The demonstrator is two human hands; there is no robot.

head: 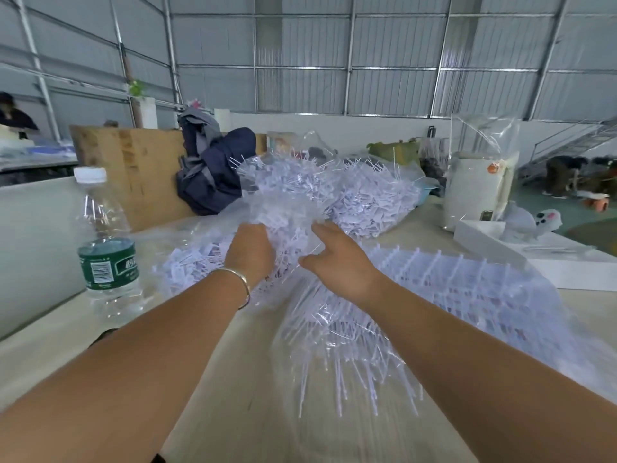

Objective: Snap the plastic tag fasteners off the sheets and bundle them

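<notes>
Both hands reach into a clear bag of loose tag fasteners [287, 198] at the middle of the surface [100, 355]. The left hand [251, 252] grips the bag's near edge, fingers curled into the plastic. The right hand [337, 259], just beside it, has its fingers spread against the bag. Unbroken fastener sheets [467, 279] lie near right of the hands, and a water bottle [105, 242] stands left.

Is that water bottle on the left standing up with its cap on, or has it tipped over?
Upright and capped: the water bottle stands on the table, white cap on top.
</notes>
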